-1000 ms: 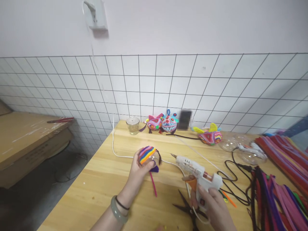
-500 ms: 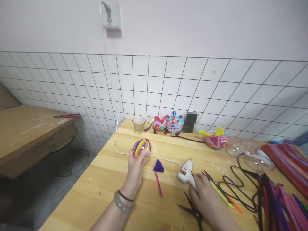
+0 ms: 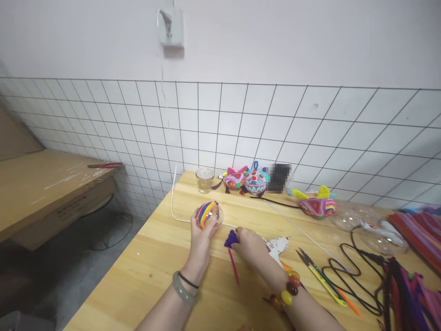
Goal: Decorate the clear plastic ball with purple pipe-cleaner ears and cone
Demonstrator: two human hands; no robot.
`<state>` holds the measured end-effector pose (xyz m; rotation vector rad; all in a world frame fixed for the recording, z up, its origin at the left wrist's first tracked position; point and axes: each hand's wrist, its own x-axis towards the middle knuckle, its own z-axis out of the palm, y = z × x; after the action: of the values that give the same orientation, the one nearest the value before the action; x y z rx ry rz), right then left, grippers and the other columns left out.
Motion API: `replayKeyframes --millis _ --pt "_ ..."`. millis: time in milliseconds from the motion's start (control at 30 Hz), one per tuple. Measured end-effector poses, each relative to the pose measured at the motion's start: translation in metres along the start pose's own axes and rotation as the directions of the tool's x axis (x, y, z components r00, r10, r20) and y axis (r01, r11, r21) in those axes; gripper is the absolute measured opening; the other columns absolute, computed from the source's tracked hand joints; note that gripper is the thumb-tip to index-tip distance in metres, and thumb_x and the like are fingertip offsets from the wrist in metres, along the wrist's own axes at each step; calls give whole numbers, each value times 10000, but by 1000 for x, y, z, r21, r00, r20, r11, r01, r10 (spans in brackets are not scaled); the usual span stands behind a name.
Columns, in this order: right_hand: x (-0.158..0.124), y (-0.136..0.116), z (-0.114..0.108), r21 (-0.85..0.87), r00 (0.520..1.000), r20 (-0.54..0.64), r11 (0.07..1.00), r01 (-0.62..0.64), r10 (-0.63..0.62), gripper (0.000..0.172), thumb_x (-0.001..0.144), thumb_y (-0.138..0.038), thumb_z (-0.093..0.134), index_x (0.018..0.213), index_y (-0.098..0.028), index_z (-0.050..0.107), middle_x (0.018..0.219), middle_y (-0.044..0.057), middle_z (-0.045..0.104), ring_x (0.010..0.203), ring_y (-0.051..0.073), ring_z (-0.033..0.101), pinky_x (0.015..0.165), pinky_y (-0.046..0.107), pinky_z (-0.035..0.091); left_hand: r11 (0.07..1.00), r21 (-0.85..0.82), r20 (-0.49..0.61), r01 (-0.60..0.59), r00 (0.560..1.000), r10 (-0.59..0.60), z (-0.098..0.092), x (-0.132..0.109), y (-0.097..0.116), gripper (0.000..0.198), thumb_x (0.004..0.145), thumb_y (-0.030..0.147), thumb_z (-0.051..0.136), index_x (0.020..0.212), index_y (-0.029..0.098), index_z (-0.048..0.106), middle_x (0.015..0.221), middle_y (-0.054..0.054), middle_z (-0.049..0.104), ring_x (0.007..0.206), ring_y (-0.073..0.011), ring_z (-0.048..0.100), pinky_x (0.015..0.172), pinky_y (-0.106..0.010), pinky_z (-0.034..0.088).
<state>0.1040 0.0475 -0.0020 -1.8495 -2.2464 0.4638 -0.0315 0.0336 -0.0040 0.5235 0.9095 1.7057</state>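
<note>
My left hand [image 3: 200,243] is closed around a clear plastic ball [image 3: 216,219], partly covered with striped pipe cleaners in yellow, orange, blue and pink. To its right, my right hand [image 3: 251,246] has its fingers on the edge of a small purple pipe-cleaner triangle [image 3: 230,239], seemingly pinching it at the table. A loose pink pipe cleaner [image 3: 233,266] lies just below the triangle. Behind my right wrist rests a white glue gun [image 3: 277,247], its handle partly hidden by my arm. Scissors under my right forearm are mostly covered.
Along the wall stand a glass [image 3: 204,180] and finished ornaments [image 3: 255,182], with another fish-shaped one [image 3: 317,205] farther right. Yellow-green snips [image 3: 322,278], a black cable [image 3: 358,276], clear balls [image 3: 347,219] and pipe-cleaner bundles [image 3: 418,234] occupy the right side.
My right hand has let go of the glue gun, leaving it on the table, and has moved left to the purple triangle. My left hand still holds the ball. The view has shifted slightly.
</note>
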Motion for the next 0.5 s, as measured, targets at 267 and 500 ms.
replayKeyframes --millis 267,500 --pt "-12 31 -17 393 997 -35 917 75 -67 122 746 -232 543 763 -159 640 699 28 688 640 176 619 539 234 432 992 121 77 -21 997 12 1 -6 -5 662 710 342 694 1257 277 327 1308 -85 459 1141 -229 517 927 -356 438" --pt "-59 63 -58 655 975 -209 728 199 -79 210 826 -345 502 835 -168 613 770 49 665 727 188 608 660 291 495 966 257 362 -33 930 -65 8 -26 -9 429 682 337 710 1025 210 487 1061 -71 621 1013 -225 582 913 -363 418"
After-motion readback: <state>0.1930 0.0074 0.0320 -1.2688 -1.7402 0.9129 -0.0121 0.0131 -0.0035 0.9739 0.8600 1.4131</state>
